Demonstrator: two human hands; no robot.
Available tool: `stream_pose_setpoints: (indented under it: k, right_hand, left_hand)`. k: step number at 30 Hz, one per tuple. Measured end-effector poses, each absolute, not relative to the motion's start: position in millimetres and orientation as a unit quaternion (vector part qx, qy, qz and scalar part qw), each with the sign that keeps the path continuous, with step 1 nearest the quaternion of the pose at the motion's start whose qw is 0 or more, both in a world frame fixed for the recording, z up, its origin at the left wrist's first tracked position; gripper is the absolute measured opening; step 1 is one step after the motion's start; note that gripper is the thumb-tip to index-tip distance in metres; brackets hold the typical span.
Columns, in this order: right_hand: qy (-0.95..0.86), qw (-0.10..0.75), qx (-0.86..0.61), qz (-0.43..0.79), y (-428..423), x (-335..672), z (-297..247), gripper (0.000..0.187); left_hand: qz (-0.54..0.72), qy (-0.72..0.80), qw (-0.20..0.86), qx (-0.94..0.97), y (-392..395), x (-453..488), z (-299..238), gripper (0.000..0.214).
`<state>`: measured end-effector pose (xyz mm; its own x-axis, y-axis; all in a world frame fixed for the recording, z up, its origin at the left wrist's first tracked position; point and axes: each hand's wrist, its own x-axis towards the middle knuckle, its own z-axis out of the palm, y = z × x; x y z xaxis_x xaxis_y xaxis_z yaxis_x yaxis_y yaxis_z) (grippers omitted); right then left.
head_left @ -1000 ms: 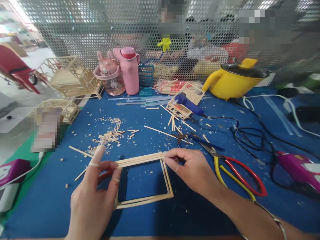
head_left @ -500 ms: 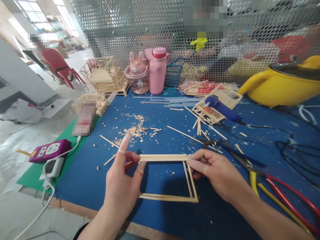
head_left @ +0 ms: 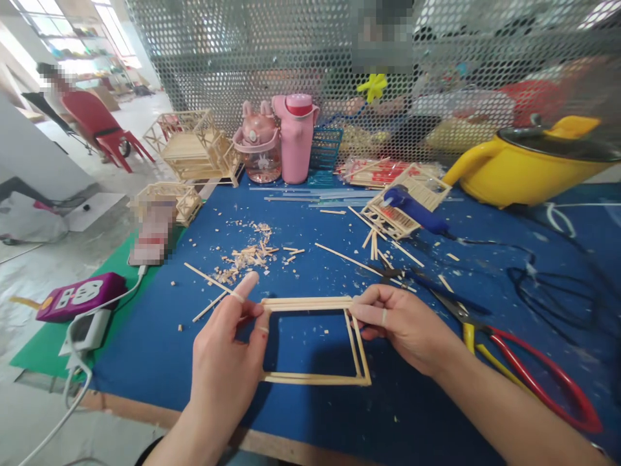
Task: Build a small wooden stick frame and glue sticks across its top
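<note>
A rectangular frame of thin wooden sticks [head_left: 315, 378] is held between my two hands, over the near part of the blue table. My left hand [head_left: 230, 349] pinches its far left corner between thumb and fingers, with the index finger raised; the frame's left side is hidden behind this hand. At the far right corner, my right hand [head_left: 395, 323] pinches the frame between thumb and fingers. Several sticks lie side by side along the far edge, and the right side shows two sticks. White coverings wrap some fingertips.
Wood scraps [head_left: 250, 255] and loose sticks litter the blue table [head_left: 169, 362]. Pliers [head_left: 466, 317] with red and yellow handles lie at right, by a blue glue gun [head_left: 417, 210] on a stick model. Behind stand a pink bottle [head_left: 297, 142] and a yellow pot [head_left: 528, 168]; a purple power strip [head_left: 80, 296] lies left.
The whole view has shifted, so the table things and both hands appear a little further left. Both hands keep their hold on the stick frame, which looks much the same.
</note>
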<state>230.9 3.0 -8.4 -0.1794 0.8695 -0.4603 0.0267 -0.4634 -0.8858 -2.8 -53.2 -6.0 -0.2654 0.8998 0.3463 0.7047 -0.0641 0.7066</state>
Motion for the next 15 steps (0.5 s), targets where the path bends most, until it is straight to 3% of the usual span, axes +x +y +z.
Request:
stream_pose_setpoints:
  k: [9, 15]
  right_hand:
    - [-0.429, 0.339, -0.560, 0.622, 0, 224, -5, 0.032]
    - [-0.434, 0.360, -0.545, 0.621, 1, 232, -2, 0.031]
  left_hand:
    - [0.456, 0.664, 0.163, 0.570, -57, -2, -7, 0.046]
    - [0.499, 0.608, 0.348, 0.510, -65, -5, 1, 0.045]
